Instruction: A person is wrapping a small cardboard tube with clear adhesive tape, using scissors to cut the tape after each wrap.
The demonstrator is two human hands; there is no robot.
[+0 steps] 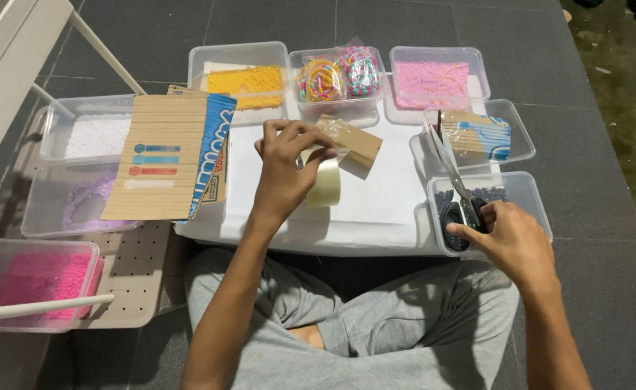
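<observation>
Holding tape roll (325, 184) under left grip (283, 170).

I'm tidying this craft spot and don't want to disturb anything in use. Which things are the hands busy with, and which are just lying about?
In hand:
left hand on the tape roll and small cardboard box
right hand on the scissors

Lying about:
yellow bead tub
light pink bead tub
bright pink bead tub
cardboard sheets

clear tape roll (327, 184) upright, on white sheet | black-handled scissors (457, 189) over bead tub, blades shut
</observation>
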